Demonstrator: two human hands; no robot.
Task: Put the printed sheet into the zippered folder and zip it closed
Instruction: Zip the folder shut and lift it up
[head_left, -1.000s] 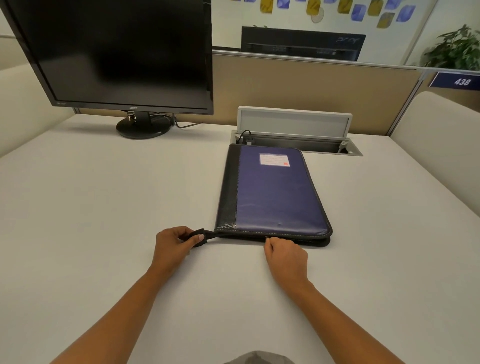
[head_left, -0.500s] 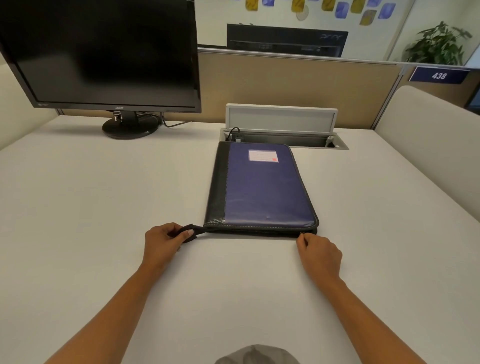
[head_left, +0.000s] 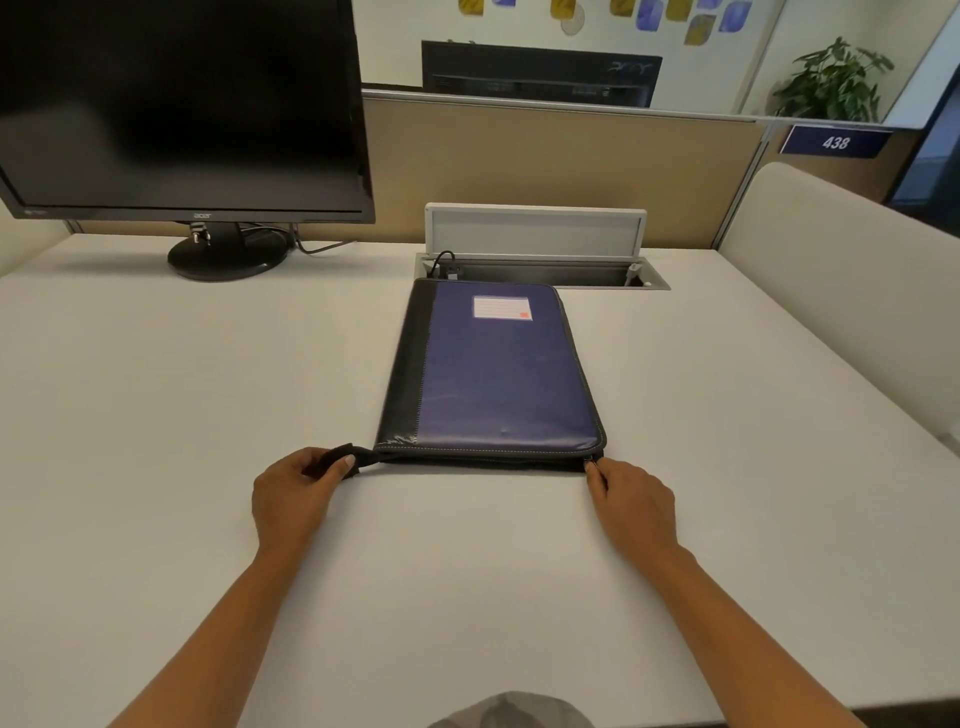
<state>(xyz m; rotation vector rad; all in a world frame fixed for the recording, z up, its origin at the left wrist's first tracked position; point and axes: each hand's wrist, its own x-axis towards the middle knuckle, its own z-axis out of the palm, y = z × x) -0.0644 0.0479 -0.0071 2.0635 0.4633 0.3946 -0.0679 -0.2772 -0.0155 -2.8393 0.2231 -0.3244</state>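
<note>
Both hands work the zippered folder (head_left: 498, 379), flat mid-frame on the counter (head_left: 156, 415). My left hand (head_left: 296, 493) pinches its strap (head_left: 348, 460). My right hand (head_left: 631, 501), pinching the zipper pull (head_left: 589, 464), has slid from mid-edge to the folder's lower-right corner. I judge the near edge zipped.

The left hand (head_left: 296, 493) gripped a short black fabric strap (head_left: 358, 457) at the near left corner of a flat purple-and-black zippered folder (head_left: 498, 374), which lay closed on the white desk (head_left: 156, 415) just beyond both hands. The right hand (head_left: 631, 501), well apart from the left, pinched the small metal zip pull (head_left: 589, 462) at the folder's near right corner.
</note>
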